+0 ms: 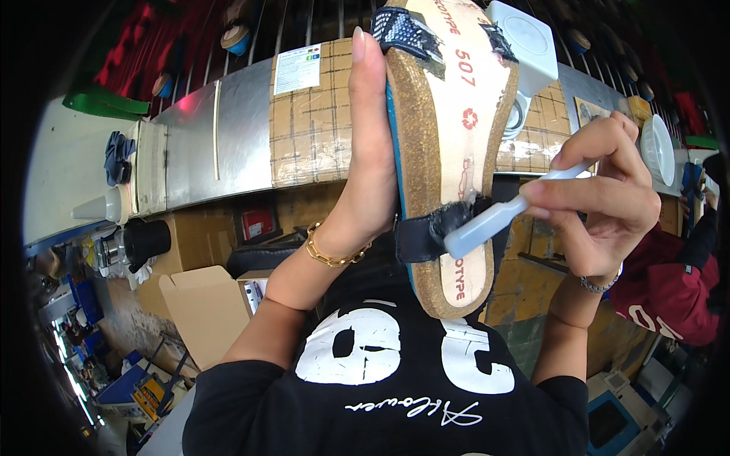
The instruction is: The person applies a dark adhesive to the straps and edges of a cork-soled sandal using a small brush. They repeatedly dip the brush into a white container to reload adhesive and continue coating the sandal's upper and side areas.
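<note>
In front of me stands a sandal on end, its cork-edged sole upright and its pale underside facing me. Dark strap ends are folded onto that face: a patterned strap at the top and a black strap near the bottom. My left hand grips the sandal's left side, thumb pointing up along the edge, other fingers hidden behind it. Between thumb and fingers, my right hand pinches a white plastic brush. The brush's head lies over the black strap's end, beside a shiny dark patch; its bristles are hidden.
Behind the sandal runs a metal bench covered partly with taped cardboard. A white container and a white plastic bowl stand to the right. Further right is a person in a maroon top. An open cardboard box sits lower left.
</note>
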`<state>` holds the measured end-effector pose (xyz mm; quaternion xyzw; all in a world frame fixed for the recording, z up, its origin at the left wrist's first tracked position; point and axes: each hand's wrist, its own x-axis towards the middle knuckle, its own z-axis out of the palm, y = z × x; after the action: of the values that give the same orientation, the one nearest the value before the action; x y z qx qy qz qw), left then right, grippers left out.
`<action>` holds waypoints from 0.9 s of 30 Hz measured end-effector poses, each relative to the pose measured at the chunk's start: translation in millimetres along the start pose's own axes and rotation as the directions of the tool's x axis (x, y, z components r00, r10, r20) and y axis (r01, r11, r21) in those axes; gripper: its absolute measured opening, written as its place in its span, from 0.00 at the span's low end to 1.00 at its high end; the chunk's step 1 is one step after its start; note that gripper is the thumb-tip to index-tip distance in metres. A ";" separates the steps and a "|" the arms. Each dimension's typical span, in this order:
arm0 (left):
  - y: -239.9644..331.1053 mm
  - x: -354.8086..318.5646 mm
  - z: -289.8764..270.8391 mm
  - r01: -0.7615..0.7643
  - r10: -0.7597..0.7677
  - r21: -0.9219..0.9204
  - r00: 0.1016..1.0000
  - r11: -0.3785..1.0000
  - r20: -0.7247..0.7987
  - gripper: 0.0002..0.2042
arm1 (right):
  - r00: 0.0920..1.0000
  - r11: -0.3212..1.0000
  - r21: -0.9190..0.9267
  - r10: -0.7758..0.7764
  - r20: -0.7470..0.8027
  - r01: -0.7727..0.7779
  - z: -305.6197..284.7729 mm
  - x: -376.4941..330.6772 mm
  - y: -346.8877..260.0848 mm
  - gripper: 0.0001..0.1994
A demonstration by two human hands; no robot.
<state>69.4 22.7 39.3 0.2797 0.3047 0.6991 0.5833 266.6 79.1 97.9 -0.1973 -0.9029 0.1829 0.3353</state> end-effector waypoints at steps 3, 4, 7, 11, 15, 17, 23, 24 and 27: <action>5.1 -1.7 1.2 -0.079 0.084 0.226 0.996 0.971 -0.012 0.42 | 1.000 1.000 0.031 0.005 0.017 -0.005 0.0 -2.9 -2.2 0.13; 6.7 -1.9 1.1 -0.090 0.096 0.270 0.995 0.959 -0.012 0.42 | 1.000 0.999 0.038 0.003 0.023 -0.004 0.2 -3.9 -2.9 0.13; 7.4 -1.8 -0.8 -0.068 0.073 0.271 0.997 0.960 -0.006 0.42 | 0.998 0.989 0.146 0.007 0.063 -0.016 0.7 -5.2 -5.2 0.12; 3.8 0.5 -3.9 -0.069 0.069 0.007 0.994 0.998 0.090 0.43 | 0.996 0.968 0.243 0.082 -0.040 -0.070 4.5 8.6 5.5 0.10; 1.7 5.0 -21.1 -0.131 0.163 -0.243 0.980 0.961 0.113 0.45 | 0.948 0.962 0.192 0.233 -0.218 -0.192 27.9 12.6 16.6 0.09; 5.3 8.0 -24.7 -0.225 0.230 0.067 0.971 0.972 -0.069 0.44 | 0.965 0.973 0.074 0.225 -0.137 -0.217 29.1 1.1 4.1 0.09; 5.4 10.5 -41.0 -0.329 0.431 0.349 0.859 0.877 -0.275 0.43 | 0.866 0.858 0.241 0.488 -0.107 -0.453 33.4 -21.5 -16.9 0.08; 6.4 10.8 -39.5 -0.354 0.467 0.364 0.834 0.862 -0.295 0.43 | 0.883 0.890 0.159 0.449 -0.137 -0.427 35.9 -18.6 -19.9 0.09; 5.2 12.4 -37.3 -0.421 0.577 0.444 0.756 0.791 -0.310 0.42 | 0.914 0.947 -0.062 0.287 -0.285 -0.316 42.2 -19.3 -20.7 0.11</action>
<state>36.2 30.5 19.1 0.2889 0.4565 0.8093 0.2306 246.6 43.8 67.3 -0.3751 -0.8152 0.1551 0.4131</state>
